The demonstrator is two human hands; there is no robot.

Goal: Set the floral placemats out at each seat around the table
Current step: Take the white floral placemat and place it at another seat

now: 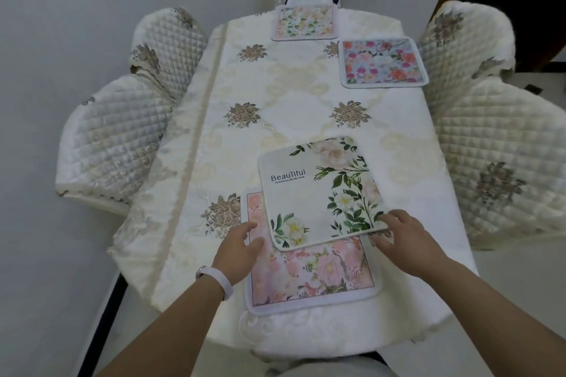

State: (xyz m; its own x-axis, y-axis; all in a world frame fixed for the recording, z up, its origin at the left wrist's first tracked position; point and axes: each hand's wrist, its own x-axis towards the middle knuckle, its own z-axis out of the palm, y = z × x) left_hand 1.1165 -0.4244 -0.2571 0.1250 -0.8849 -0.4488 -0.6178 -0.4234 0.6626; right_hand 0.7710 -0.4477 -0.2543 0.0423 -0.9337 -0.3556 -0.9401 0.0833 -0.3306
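Left hand [242, 246]: fingers loose, resting on pink placemat [306, 278].
Right hand [407, 236]: pinching "Beautiful" placemat [312, 193] corner.

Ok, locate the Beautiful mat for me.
The Beautiful mat lies askew on the pink placemat, near end of the table, head view, right hand at its near right corner.

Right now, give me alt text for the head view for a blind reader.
A white floral placemat lies tilted over a pink placemat at the near end of the table, left hand at the pink one's edge, right hand at the white one's corner. A pale placemat and a bright placemat sit at the far end.
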